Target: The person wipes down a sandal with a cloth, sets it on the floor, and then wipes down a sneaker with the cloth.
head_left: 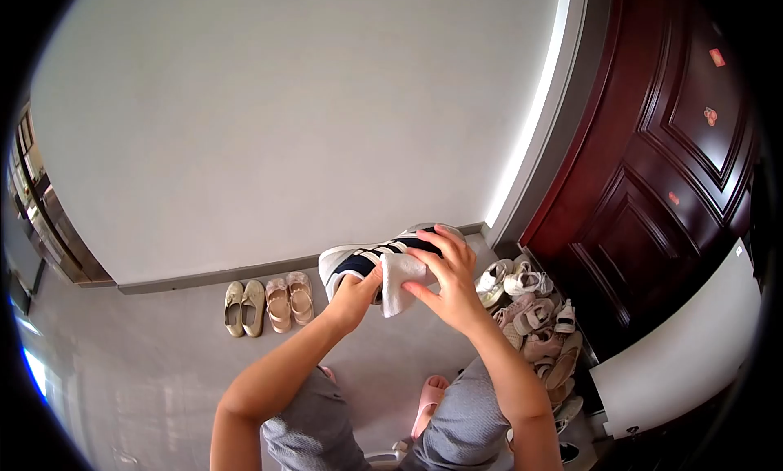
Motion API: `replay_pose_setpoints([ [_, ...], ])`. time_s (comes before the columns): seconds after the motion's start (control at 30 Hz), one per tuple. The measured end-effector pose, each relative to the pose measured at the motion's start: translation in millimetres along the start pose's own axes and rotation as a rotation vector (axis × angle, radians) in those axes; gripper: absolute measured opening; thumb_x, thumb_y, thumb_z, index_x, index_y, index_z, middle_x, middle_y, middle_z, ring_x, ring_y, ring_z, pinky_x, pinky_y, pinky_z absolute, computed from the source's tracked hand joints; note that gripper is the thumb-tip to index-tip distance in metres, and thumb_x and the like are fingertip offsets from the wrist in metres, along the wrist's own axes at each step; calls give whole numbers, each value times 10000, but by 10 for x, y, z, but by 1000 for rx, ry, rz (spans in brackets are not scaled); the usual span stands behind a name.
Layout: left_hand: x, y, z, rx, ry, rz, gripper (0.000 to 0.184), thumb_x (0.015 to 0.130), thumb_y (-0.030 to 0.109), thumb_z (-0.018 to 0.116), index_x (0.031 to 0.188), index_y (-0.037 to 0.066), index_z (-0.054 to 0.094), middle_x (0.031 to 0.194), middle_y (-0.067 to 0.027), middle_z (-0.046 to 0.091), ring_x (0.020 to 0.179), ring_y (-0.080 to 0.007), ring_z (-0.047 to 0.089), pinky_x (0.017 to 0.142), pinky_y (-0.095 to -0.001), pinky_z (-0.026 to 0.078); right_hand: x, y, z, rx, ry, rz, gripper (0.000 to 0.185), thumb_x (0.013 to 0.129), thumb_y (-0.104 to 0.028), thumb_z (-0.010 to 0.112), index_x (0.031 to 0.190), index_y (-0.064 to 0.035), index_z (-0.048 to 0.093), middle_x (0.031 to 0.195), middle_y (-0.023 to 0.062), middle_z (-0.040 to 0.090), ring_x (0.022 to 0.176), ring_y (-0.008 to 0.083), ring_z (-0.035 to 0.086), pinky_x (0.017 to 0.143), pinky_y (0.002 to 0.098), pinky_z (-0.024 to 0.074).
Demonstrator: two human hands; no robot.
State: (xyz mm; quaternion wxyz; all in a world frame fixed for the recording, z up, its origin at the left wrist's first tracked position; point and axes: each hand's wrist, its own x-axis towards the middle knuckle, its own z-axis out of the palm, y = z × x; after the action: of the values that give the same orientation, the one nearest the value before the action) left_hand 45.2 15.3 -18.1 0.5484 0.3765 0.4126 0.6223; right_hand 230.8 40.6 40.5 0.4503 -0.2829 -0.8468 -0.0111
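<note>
A dark blue and white shoe (pixel 355 264) is held up in front of me, above the floor. My left hand (pixel 356 298) grips it at its opening, with the fingers partly hidden inside or behind the shoe. My right hand (pixel 444 279) holds a white cloth (pixel 397 285) against the side of the shoe, its thumb on the cloth and its other fingers bent over the cloth and the shoe's right end. Part of the shoe is covered by the cloth.
Beige shoes (pixel 254 308) and pink shoes (pixel 301 299) stand by the wall (pixel 285 128). Many shoes (pixel 538 344) lie at the right, near a dark red door (pixel 628 226) and a white panel (pixel 685 365). A pink slipper (pixel 429 402) is below.
</note>
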Motion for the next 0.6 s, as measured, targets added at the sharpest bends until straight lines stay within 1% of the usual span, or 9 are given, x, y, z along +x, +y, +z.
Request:
replay_pose_setpoints([
  [0.07,67,-81,-165,96,-80,-32,404,1005,429,615,958,38,705,755,58,535,660,-58,414,569,-250,326,-32,54,44,82,-38,-20,262,826,-184,787,1018,-58,662,1284,49,607,1352,302,445,1107,466,286],
  [0.1,73,-55,-165,110,-102,-20,401,987,436,639,952,42,705,756,60,533,660,-58,414,569,-252,323,-13,81,43,121,-11,-47,232,840,-162,770,988,-48,632,1164,74,658,1216,263,573,996,432,414],
  [0.13,87,-25,-146,124,-123,-6,400,970,444,662,945,47,705,757,62,532,660,-57,414,569,-254,320,-41,101,-3,119,-9,-48,232,840,-162,770,988,-48,632,1164,74,658,1216,263,573,996,432,414],
  [0.2,91,-11,-90,96,-76,-2,427,931,462,705,954,35,710,753,56,534,659,-58,412,575,-253,320,-112,179,-158,561,-89,569,169,859,-74,716,984,-31,611,979,101,675,991,206,658,809,348,502],
  [0.27,99,-12,-107,136,-31,24,466,920,470,712,995,11,715,773,45,559,679,-57,432,592,-251,332,-66,277,-270,395,206,566,153,860,-4,664,990,4,582,866,105,648,813,164,645,668,308,510],
  [0.3,96,-6,-126,178,-13,23,492,917,475,712,1022,-5,716,790,39,575,694,-59,447,603,-250,340,-33,278,-373,70,339,442,160,852,10,659,984,20,568,852,108,633,787,185,638,688,329,517],
  [0.33,97,-7,-166,174,-19,23,492,917,475,712,1022,-5,716,790,39,575,694,-59,447,603,-250,340,-14,333,-399,-77,463,350,240,805,10,709,1007,-5,581,890,142,628,761,291,642,690,381,517],
  [0.47,-56,181,-81,398,-44,-3,520,948,476,679,1053,-33,695,854,26,600,785,-90,523,668,-258,414,3,374,-181,-110,469,229,284,769,17,767,986,7,585,905,140,622,793,292,634,671,393,500],
  [0.6,-168,187,3,360,-216,269,356,1000,284,648,1247,27,636,1087,-41,677,1003,-149,602,888,-301,477,79,178,-31,45,416,121,203,813,3,759,973,-4,635,1014,144,627,887,287,614,743,373,501],
])
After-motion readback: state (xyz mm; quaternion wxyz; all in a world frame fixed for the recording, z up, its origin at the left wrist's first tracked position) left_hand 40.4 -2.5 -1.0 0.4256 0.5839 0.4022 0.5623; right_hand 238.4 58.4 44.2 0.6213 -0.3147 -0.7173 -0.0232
